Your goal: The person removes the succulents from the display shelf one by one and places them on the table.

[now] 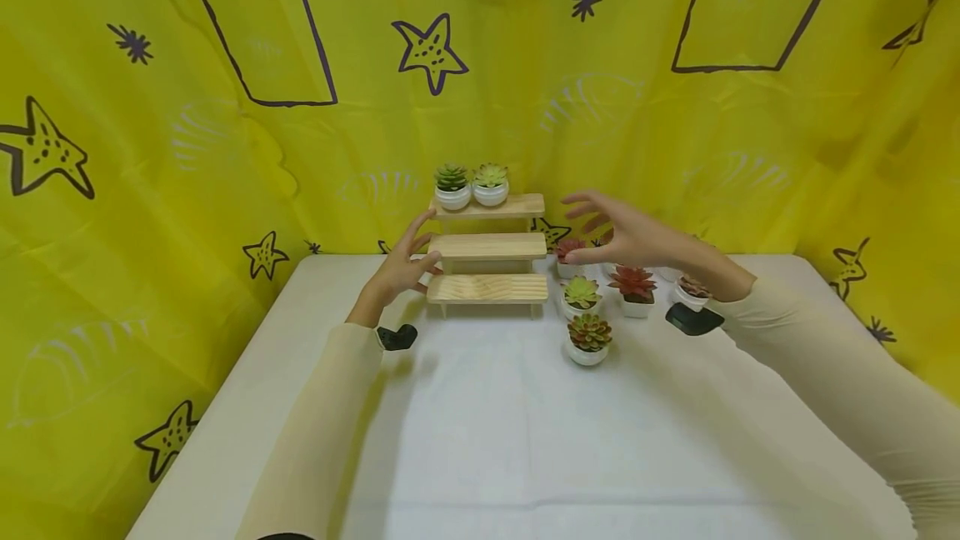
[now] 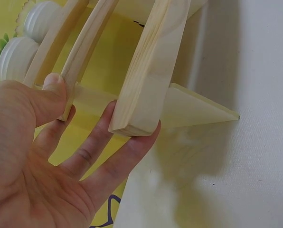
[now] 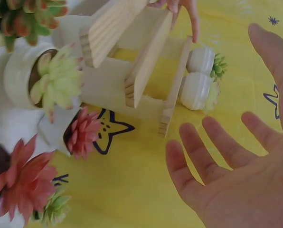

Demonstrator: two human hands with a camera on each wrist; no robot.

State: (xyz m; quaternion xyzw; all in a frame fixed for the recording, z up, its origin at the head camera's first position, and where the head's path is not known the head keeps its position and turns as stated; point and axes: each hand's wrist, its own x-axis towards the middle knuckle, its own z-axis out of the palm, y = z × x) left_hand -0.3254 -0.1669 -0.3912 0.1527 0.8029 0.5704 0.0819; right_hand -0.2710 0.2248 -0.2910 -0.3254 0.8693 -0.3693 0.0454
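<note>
A three-tier wooden display stand [image 1: 487, 247] stands at the back of the table. My left hand [image 1: 403, 272] grips its left end, the thumb against the middle board and the other fingers touching the board ends, as the left wrist view shows. On the top board sit a dark green succulent [image 1: 452, 183] and a pale green succulent [image 1: 491, 182], both in round white pots. Right of the stand, my right hand [image 1: 633, 233] hovers with fingers spread and nothing in them. Below it are a red succulent [image 1: 633, 285] and a yellow-green succulent [image 1: 581, 295].
A green-and-red succulent [image 1: 588, 338] stands nearest the front of the pot group. A pinkish-red succulent [image 3: 84, 132] is close to the stand's right end. My right forearm partly hides a dark succulent [image 1: 693, 287]. A yellow patterned curtain [image 1: 517, 107] hangs behind the white table [image 1: 480, 440].
</note>
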